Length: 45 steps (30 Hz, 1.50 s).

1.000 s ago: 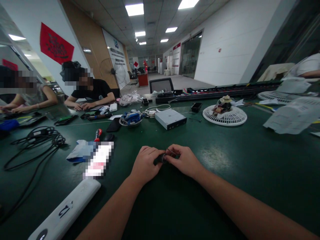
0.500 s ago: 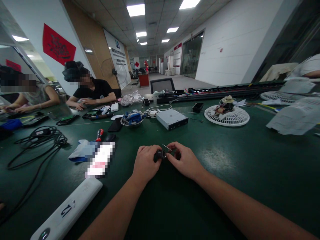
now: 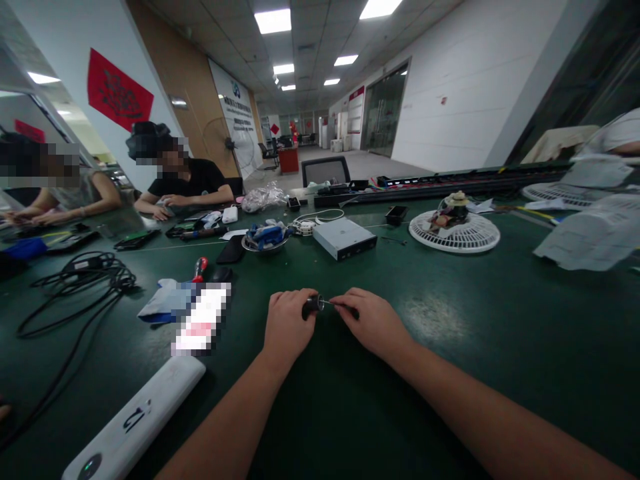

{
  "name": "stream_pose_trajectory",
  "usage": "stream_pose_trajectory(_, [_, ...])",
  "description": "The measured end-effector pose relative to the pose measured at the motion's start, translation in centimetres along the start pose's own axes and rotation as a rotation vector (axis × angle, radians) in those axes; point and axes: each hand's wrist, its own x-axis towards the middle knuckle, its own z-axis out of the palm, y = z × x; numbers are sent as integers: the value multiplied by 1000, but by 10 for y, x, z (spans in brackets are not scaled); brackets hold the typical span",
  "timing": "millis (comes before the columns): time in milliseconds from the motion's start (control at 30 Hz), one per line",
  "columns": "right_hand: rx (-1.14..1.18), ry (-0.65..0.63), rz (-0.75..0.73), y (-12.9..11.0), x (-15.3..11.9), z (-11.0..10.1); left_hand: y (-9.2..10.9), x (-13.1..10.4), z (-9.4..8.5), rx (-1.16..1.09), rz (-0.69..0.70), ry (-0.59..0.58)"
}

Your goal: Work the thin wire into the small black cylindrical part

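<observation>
My left hand [image 3: 291, 320] is wrapped round a short black cylinder [image 3: 313, 305] with a round, light-rimmed opening facing right. I cannot make out what kind of part it is. My right hand [image 3: 367, 317] pinches a thin metal rod [image 3: 330, 303] between thumb and fingertips. The rod points left, and its tip is at the cylinder's opening; whether it goes inside is too small to tell. Both hands are just above the green table [image 3: 345, 407], close together in front of me.
A silver disc drive [image 3: 344, 235] lies beyond my hands, with a white fan grille [image 3: 454, 235] to its right. On the left are a blurred phone [image 3: 203, 319], a white power bank [image 3: 135, 417], a red-handled screwdriver [image 3: 200, 268] and black cables [image 3: 83, 267]. Two people sit at far left.
My right hand has turned the rod from pointing up and left, above the fingers, to nearly level at the cylinder's opening. My left hand has shifted slightly left with the cylinder.
</observation>
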Motion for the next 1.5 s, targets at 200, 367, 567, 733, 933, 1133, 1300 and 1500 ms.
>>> stream_pose_trajectory(200, [-111,-26,0,-3,-1,-4,-1,0,0,3,28,-7])
stream_pose_trajectory(367, [-130,-57,-41,-6,-3,-6,0,-1,0,6,26,-3])
stream_pose_trajectory(567, [-96,-20,-71,-10,-4,-5,2,0,0,-5,54,-32])
stream_pose_trajectory(733, [-109,8,-28,-8,-3,-4,3,0,-1,-9,62,-35])
stream_pose_trajectory(933, [-161,-63,19,-8,-3,-3,6,0,-4,6,50,-33])
stream_pose_trajectory(1133, [-188,-74,123,-8,-1,-4,5,0,-5,15,-8,-3])
stream_pose_trajectory(1300, [-123,-101,149,-5,1,-5,3,0,-5,22,-61,26])
stream_pose_trajectory(1500, [-95,-157,101,-4,1,-4,3,0,-4,41,-81,24])
